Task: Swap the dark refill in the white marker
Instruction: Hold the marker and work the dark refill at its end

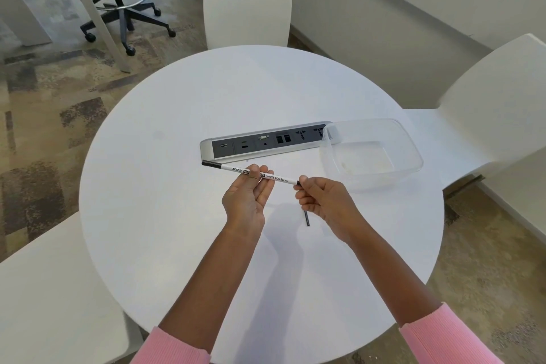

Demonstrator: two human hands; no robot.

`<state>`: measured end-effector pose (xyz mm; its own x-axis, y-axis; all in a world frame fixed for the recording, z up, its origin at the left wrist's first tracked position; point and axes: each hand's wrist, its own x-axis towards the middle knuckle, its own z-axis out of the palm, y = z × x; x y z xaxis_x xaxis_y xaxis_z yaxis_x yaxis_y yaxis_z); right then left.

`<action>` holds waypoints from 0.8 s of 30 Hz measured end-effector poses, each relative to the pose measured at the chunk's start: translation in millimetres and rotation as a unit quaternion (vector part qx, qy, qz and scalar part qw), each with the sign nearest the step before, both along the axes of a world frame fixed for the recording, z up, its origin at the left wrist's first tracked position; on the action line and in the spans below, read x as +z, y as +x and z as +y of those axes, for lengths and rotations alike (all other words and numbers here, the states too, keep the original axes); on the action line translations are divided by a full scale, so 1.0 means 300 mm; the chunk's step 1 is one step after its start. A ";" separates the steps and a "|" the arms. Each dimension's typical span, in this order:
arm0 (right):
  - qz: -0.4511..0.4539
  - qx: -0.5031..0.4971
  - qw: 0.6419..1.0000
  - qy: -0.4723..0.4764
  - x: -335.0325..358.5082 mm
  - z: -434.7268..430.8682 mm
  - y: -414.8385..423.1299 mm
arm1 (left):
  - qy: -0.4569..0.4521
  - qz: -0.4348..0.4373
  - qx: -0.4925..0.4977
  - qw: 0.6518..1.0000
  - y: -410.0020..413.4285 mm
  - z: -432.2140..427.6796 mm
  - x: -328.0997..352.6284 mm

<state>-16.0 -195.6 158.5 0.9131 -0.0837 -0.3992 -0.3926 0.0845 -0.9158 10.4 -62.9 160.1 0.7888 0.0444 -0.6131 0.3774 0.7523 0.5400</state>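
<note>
A slim white marker (233, 169) with black lettering and a black cap at its left end is held level above the round white table (165, 186). My left hand (248, 195) grips its middle between thumb and fingers. My right hand (323, 201) pinches a dark piece at the marker's right end. A thin dark refill (307, 218) sticks down from under my right hand; whether the hand holds it or it lies on the table I cannot tell.
A clear plastic tub (410, 142) stands to the right of the hands. A grey socket strip (266, 142) is set into the table behind the marker. White chairs (246, 3) surround the table.
</note>
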 end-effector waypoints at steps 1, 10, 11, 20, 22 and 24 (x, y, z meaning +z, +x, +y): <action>-0.012 -0.007 1.000 -0.003 0.000 0.001 0.001 | 0.001 0.000 0.001 1.000 0.000 0.000 0.000; -0.034 -0.009 0.999 0.000 0.005 -0.007 -0.012 | -0.004 -0.006 0.001 1.000 0.002 0.006 0.005; -0.012 -0.009 1.000 0.025 0.007 -0.006 -0.015 | -0.003 -0.008 -0.001 1.000 0.001 0.006 0.005; 0.047 0.027 0.996 0.071 0.017 0.037 -0.017 | 0.090 -0.084 -0.059 0.991 -0.056 -0.041 -0.014; 0.056 0.035 0.995 0.073 0.017 0.054 -0.015 | 0.102 -0.106 -0.088 0.985 -0.072 -0.055 -0.027; 0.059 0.030 0.995 0.069 0.016 0.061 -0.015 | 0.110 -0.118 -0.114 0.980 -0.084 -0.063 -0.034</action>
<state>-20.5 -177.3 163.4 0.8610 0.0338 -0.5075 -0.5048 0.1798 -0.8443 -14.7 -81.7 149.8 0.9125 -0.0393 -0.4072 0.3671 0.5179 0.7727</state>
